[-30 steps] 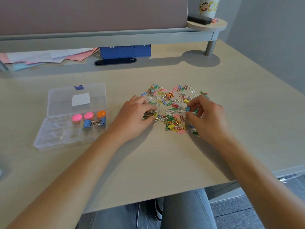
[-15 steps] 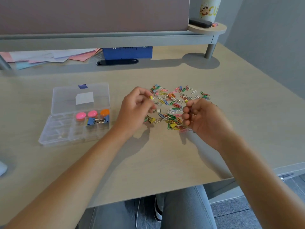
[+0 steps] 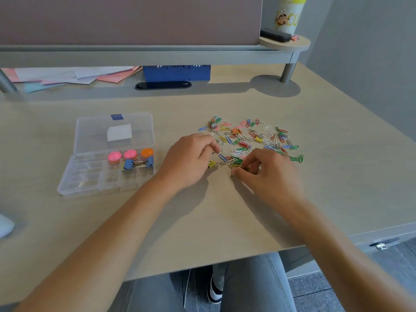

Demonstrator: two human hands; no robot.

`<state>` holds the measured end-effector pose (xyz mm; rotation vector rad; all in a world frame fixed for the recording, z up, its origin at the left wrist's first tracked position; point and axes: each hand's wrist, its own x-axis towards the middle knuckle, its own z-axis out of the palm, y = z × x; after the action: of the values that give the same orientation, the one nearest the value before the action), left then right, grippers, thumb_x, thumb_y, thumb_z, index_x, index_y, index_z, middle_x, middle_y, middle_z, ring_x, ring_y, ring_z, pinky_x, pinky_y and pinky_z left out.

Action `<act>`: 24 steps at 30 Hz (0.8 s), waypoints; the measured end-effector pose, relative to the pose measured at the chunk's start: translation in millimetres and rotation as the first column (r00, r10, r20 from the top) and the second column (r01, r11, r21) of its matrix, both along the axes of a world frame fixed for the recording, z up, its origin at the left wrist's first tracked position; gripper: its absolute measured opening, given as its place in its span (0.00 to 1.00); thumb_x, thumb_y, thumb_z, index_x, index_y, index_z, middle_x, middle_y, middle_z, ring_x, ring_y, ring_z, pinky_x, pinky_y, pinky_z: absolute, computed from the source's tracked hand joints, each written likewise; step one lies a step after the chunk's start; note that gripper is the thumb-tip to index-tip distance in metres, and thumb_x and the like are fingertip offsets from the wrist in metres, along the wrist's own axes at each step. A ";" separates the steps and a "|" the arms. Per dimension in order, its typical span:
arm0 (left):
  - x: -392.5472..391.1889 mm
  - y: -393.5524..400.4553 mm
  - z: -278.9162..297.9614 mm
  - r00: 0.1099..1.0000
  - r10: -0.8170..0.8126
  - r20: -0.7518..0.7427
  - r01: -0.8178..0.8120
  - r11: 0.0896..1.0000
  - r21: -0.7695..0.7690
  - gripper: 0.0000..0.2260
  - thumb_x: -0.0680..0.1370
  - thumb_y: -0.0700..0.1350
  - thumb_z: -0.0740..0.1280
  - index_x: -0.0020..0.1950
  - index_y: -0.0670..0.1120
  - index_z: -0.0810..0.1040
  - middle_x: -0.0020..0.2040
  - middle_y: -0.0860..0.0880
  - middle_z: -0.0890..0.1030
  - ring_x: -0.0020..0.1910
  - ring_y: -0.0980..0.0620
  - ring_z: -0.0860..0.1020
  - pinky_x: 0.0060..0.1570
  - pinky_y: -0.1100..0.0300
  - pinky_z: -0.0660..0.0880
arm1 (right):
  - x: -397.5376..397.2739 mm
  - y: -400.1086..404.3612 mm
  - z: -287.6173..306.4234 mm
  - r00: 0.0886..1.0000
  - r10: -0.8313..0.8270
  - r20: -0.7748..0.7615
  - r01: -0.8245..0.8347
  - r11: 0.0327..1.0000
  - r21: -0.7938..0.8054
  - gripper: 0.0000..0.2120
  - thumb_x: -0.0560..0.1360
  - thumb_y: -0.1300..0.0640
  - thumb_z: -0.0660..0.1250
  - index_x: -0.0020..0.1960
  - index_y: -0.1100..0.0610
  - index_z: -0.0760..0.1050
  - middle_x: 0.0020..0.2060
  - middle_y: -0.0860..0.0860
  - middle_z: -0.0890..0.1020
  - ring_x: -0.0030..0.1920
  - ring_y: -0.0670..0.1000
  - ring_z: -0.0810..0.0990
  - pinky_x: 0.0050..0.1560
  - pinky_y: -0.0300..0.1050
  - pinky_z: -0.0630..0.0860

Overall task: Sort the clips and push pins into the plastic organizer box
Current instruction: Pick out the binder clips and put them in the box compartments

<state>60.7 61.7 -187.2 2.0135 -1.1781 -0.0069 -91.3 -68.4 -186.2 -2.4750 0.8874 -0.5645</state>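
A loose pile of coloured paper clips (image 3: 249,140) lies spread on a pale wooden desk (image 3: 225,210), right of centre, with a few small binder clips mixed in. Both of the person's hands are at the near edge of the pile. The left hand (image 3: 191,158) is curled, thumb and forefinger pinched together at a small item; what it is cannot be told. Just beside its fingertips lies a yellow binder clip (image 3: 211,164). The right hand (image 3: 267,174) is also curled, fingertips pressed down among the clips; whether it grips one cannot be told.

Left of the hands, well apart from the pile, sits a clear plastic organizer box (image 3: 85,183) with its lid (image 3: 94,131) open and lying flat behind it. Its back compartments hold two pink round caps (image 3: 122,156) and an orange one (image 3: 147,152); blue binder clips (image 3: 128,164) lie in front of them.

Further back, under a raised grey shelf (image 3: 144,55), are pink and white papers (image 3: 72,75) and a blue box (image 3: 176,72). A patterned cup (image 3: 288,15) stands on a round shelf end at the upper right.
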 end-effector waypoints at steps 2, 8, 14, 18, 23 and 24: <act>2.3 3.9 4.7 0.997 -0.018 0.081 0.008 0.992 0.124 0.11 0.78 0.41 0.62 0.52 0.52 0.84 0.38 0.60 0.73 0.38 0.61 0.73 0.37 0.61 0.65 | 0.4 2.3 0.4 1.000 0.004 0.012 -0.004 1.000 -0.017 0.10 0.65 0.41 0.70 0.38 0.46 0.77 0.34 0.42 0.79 0.37 0.44 0.78 0.36 0.44 0.75; 14.3 14.0 9.5 0.981 -0.087 0.175 0.035 0.959 0.281 0.13 0.74 0.46 0.70 0.58 0.56 0.83 0.36 0.57 0.68 0.42 0.55 0.66 0.39 0.57 0.61 | 2.3 1.6 -3.1 0.999 0.049 0.000 -0.049 0.999 -0.008 0.07 0.66 0.44 0.70 0.37 0.46 0.78 0.34 0.42 0.80 0.38 0.44 0.78 0.36 0.44 0.76; 17.5 12.1 6.3 0.972 -0.152 0.179 0.092 0.947 0.306 0.08 0.76 0.49 0.72 0.54 0.57 0.83 0.36 0.56 0.70 0.41 0.56 0.68 0.38 0.56 0.62 | -1.5 -7.6 -3.6 0.986 0.048 0.162 -0.075 0.983 0.165 0.07 0.71 0.45 0.76 0.39 0.46 0.81 0.35 0.40 0.83 0.31 0.43 0.78 0.33 0.42 0.73; 18.0 9.5 2.6 0.966 -0.171 0.194 0.108 0.948 0.298 0.07 0.77 0.49 0.70 0.54 0.57 0.82 0.36 0.55 0.70 0.42 0.55 0.69 0.38 0.56 0.65 | -5.0 -10.1 6.6 0.950 -0.046 0.308 -0.092 0.903 0.420 0.05 0.72 0.53 0.78 0.42 0.53 0.83 0.35 0.47 0.84 0.27 0.41 0.78 0.26 0.33 0.71; 18.7 5.1 -5.8 0.963 -0.128 0.238 0.080 0.976 0.200 0.03 0.78 0.47 0.69 0.50 0.52 0.82 0.35 0.56 0.68 0.40 0.54 0.68 0.38 0.54 0.69 | -7.5 -16.0 10.5 0.934 -0.062 0.353 -0.168 0.794 0.584 0.07 0.72 0.61 0.77 0.47 0.58 0.81 0.33 0.50 0.79 0.25 0.42 0.73 0.28 0.34 0.70; 17.5 4.4 -6.2 0.973 -0.101 0.206 0.074 0.988 0.135 0.02 0.78 0.46 0.68 0.48 0.51 0.80 0.34 0.55 0.69 0.38 0.54 0.69 0.38 0.53 0.71 | -6.8 -18.1 9.9 0.939 -0.058 0.340 -0.170 0.781 0.601 0.06 0.73 0.61 0.75 0.49 0.56 0.82 0.33 0.50 0.79 0.25 0.43 0.73 0.29 0.37 0.69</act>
<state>78.1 66.1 -193.4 2.1116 -1.4328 0.0943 -98.1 -86.5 -176.3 -1.7229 0.7055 -0.5453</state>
